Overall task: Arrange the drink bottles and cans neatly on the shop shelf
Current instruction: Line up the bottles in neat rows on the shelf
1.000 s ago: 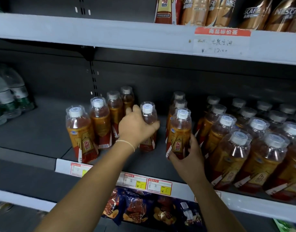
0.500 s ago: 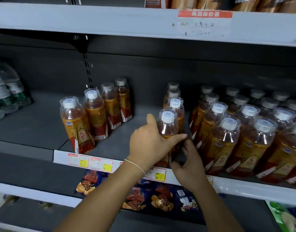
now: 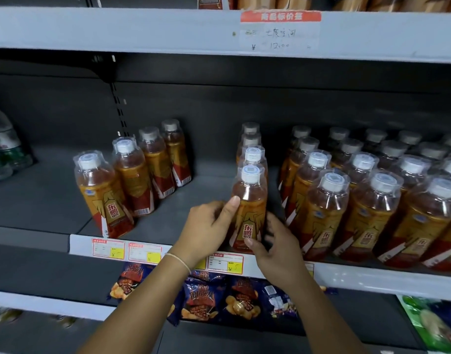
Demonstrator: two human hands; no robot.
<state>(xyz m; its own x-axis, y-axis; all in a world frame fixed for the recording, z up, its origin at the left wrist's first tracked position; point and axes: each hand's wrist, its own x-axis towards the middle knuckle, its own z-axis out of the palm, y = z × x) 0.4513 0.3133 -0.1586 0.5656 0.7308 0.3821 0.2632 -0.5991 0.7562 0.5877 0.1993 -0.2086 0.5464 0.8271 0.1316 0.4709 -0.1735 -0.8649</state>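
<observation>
The dark grey metal shelf [image 3: 168, 200] runs deep, its front lip faced with a white price strip [image 3: 142, 251]. At that lip stands the front bottle [image 3: 250, 208]: smooth clear plastic, amber drink, ribbed white cap, glossy orange-red label. The left hand [image 3: 209, 226] closes on one side with its thumb up by the shoulder, and the right hand [image 3: 278, 246] clasps the base from the other, seemingly to square the label forward. Its own row recedes beyond the fingertips. A slanting row of four [image 3: 132, 180] stands outside the left knuckles, a packed block [image 3: 372, 200] outside the right.
</observation>
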